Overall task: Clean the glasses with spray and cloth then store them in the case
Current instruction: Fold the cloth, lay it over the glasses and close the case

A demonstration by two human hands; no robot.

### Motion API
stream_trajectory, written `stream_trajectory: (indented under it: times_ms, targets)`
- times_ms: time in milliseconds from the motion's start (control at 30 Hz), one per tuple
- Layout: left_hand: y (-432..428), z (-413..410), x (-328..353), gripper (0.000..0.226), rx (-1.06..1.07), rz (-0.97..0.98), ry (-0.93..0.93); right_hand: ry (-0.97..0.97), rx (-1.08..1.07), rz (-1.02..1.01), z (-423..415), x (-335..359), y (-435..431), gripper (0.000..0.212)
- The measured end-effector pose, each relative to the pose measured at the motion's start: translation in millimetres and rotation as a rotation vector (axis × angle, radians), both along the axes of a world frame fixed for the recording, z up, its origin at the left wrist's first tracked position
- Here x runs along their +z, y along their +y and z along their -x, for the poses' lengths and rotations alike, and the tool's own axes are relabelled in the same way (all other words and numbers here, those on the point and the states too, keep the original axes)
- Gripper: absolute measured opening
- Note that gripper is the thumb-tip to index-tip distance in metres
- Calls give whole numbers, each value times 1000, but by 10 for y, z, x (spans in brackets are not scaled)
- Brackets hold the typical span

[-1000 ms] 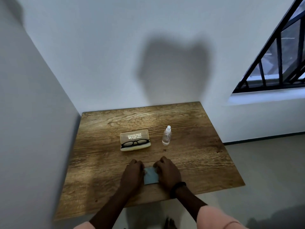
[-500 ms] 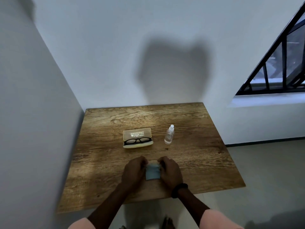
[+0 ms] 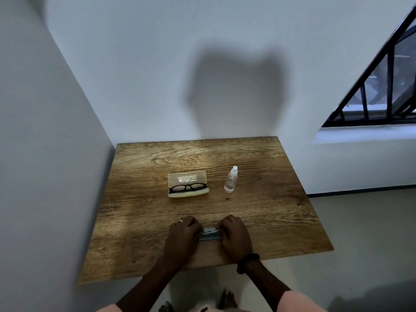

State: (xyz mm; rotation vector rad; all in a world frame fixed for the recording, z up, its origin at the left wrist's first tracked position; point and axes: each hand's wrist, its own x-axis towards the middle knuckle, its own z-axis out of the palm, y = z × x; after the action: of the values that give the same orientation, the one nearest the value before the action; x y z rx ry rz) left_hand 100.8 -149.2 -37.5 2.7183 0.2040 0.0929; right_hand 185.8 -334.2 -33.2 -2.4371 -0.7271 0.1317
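Observation:
Black-framed glasses [image 3: 188, 188] lie in an open pale yellow case [image 3: 188, 194] at the middle of the wooden table [image 3: 270, 217], its lid tipped back. A small clear spray bottle [image 3: 231, 182] with a white nozzle stands upright to the right of the case. Near the table's front edge a light blue cloth [image 3: 210, 234] is folded into a narrow strip. My left hand [image 3: 183, 234] pinches its left end and my right hand [image 3: 235, 235] pinches its right end. Most of the cloth is hidden by the fingers.
White walls close the table in at the back and on the left. A barred window [image 3: 382, 91] sits at the upper right. Grey floor lies to the right and in front of the table. A dark band circles my right wrist [image 3: 247, 262].
Both hands have folded the cloth from a flat square into a narrower strip and drawn slightly closer over it. The view has shifted a little. Case, glasses and bottle have not moved.

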Motion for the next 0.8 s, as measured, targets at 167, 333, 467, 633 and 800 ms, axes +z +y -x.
stream_trajectory:
  times_ms: [167, 333, 467, 633, 800]
  targets:
    - [-49, 97, -27, 16, -27, -81, -30, -51, 62, 22, 79, -4, -78, 16]
    - [-86, 196, -41, 37, -26, -126, -11, -86, 88, 21, 136, 5, -133, 33]
    - [-40, 240, -116, 40, 51, -4, -61, -34, -70, -97, 126, -22, -165, 32]
    - [-98, 110, 8, 36, 144, 105, -55, 32, -89, -36, 20, -28, -126, 31]
    - [-140, 15, -25, 25, 126, 46, 12, 72, 38, 127, -43, 1, -50, 24]
